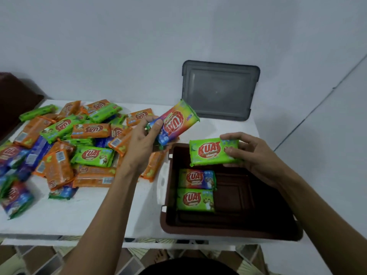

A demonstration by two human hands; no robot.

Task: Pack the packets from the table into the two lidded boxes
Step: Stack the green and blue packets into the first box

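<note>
A heap of orange, green and multicoloured plastic packets [79, 145] lies on the left of the white table [99, 215]. A brown rectangular plastic box [228, 232] sits on the right, with two green-wrapped packets [195, 189] inside along its left wall. A grey translucent plastic lid [218, 90] stands behind the box.

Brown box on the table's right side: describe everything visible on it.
The brown box is an open, lidless rectangular bin, plastic by its look, with a rolled rim, rounded corners and a stepped floor. It stands upright on the white table at its right near corner. Two packets lie flat along its left wall: a multicoloured packet farther off, a green packet nearer; the remaining floor is bare. The right hand holds a second green packet above its far edge.
</note>
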